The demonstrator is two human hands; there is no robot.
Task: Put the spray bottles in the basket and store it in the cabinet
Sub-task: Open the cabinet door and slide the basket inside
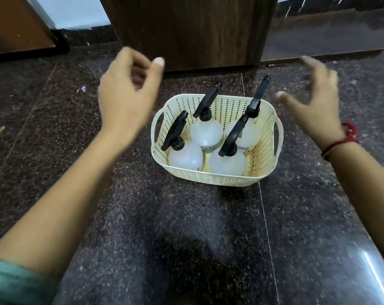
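A cream perforated plastic basket [264,155] stands on the dark speckled floor. Several translucent white spray bottles with black trigger heads stand upright inside it; the front-left bottle [185,158] and the front-right bottle [227,162] are nearest me. My left hand [126,100] hovers above and to the left of the basket, fingers curled and apart, holding nothing. My right hand [314,104], blurred, hovers above and to the right of it, fingers spread, empty. Neither hand touches the basket.
A dark wooden cabinet panel [191,29] rises just behind the basket. A brown door or panel [17,23] stands at the far left. A floor tile joint [265,216] runs under the basket. A red thread band [338,144] circles my right wrist.
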